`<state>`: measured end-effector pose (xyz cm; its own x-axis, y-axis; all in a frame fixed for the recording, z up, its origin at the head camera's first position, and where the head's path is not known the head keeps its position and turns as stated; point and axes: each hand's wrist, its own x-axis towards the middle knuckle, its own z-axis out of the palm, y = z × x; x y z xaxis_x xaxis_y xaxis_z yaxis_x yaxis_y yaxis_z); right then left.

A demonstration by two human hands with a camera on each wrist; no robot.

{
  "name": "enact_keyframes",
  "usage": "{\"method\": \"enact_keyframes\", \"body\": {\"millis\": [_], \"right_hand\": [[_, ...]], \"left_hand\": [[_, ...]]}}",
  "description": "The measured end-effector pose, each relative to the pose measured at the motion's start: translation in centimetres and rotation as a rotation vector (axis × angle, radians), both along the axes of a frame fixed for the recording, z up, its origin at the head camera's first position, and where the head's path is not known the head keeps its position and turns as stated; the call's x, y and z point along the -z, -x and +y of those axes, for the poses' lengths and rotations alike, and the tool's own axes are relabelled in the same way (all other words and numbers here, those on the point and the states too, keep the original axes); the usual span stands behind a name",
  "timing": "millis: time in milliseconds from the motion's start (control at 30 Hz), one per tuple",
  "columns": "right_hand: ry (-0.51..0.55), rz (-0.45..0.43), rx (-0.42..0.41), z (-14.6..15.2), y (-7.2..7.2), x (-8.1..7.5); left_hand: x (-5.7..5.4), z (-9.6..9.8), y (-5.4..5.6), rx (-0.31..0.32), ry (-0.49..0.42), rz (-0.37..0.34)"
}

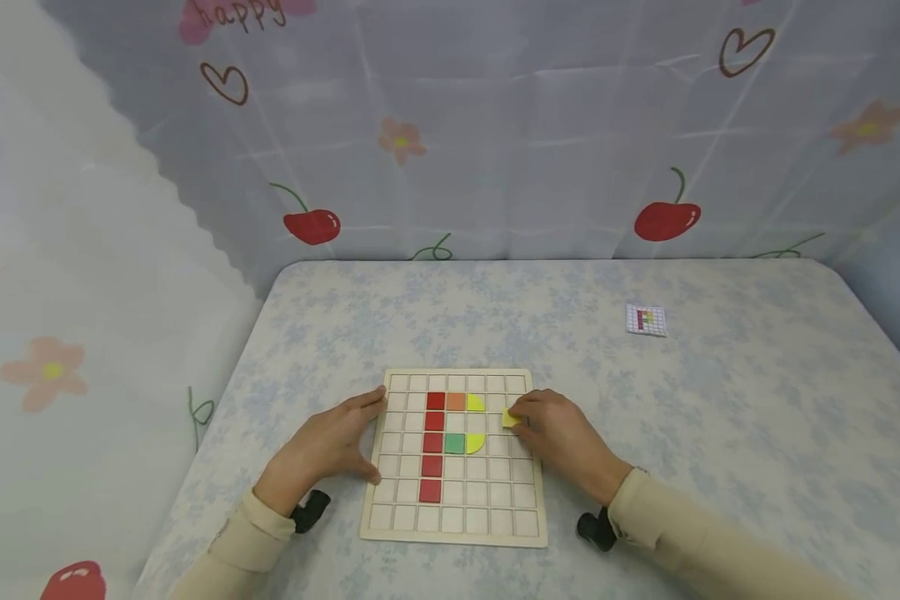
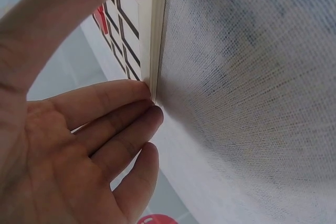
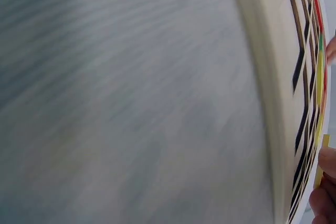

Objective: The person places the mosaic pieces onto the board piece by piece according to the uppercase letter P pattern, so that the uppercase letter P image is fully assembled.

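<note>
A square wooden grid board (image 1: 453,540) lies on the table in front of me. My left hand (image 1: 318,446) rests against its left edge, thumb and fingers spread apart. In the left wrist view the straight fingertips of this hand (image 2: 79,150) touch the board's side. Over the right part of the grid, my right hand (image 1: 566,433) pinches a small yellow tile (image 1: 509,418); its exact shape is partly hidden by the fingers. Set in the grid are a column of several red squares (image 1: 433,442), an orange square (image 1: 456,402), a green square (image 1: 454,443) and two yellow rounded tiles (image 1: 476,443).
A small card (image 1: 647,320) with a coloured grid pattern lies on the table farther back to the right. The table wears a blue-and-white floral cloth (image 1: 330,325). Behind it hangs a curtain (image 1: 525,150) printed with cherries, hearts and flowers.
</note>
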<state>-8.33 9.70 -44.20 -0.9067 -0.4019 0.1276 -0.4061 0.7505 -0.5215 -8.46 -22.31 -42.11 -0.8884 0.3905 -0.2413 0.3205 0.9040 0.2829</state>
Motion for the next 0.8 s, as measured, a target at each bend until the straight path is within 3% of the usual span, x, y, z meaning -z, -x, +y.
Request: {"method": "enact_keyframes", "body": {"millis": [233,800], "right_hand": [[0.039,-0.036,-0.057,-2.0,0.0,0.4],[0.068,0.006,-0.144,-2.4,-0.6,0.8]], "left_hand": [[0.1,0.5,-0.3,0.006,-0.008,0.001],[-0.1,1.3,-1.2,0.019,-0.024,-0.021]]}}
